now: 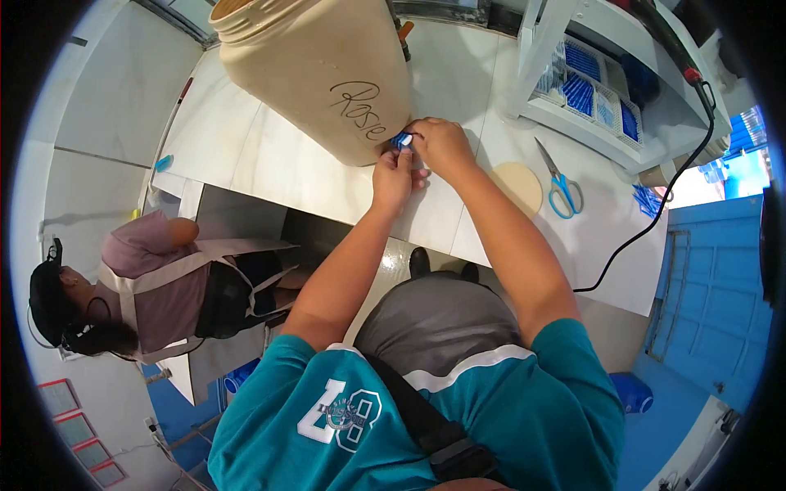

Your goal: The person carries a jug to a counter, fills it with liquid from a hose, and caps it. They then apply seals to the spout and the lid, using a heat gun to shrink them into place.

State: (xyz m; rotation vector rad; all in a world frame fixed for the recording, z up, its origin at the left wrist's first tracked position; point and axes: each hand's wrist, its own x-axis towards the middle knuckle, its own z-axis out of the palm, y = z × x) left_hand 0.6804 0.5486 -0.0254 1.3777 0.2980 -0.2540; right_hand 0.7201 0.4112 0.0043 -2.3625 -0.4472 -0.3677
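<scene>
Both hands meet at a small blue and white item [402, 140] beside the lower right edge of a large beige container [319, 74] with handwriting on it. My left hand [395, 178] pinches the item from below. My right hand [443, 146] has its fingers closed at the item's right side. What the item is cannot be made out. To the right of my right hand lies a round beige disc [517, 188]. Scissors with light blue handles [562, 186] rest just beyond it, blades toward the top of the view.
A white shelf unit [577, 131] with blue items in baskets stands at upper right. A black cable [655, 221] hangs over the table's right side. Blue pieces [648, 200] lie near it. Another person [164, 282] in an apron is at left. A blue object [164, 164] sits at the table's left end.
</scene>
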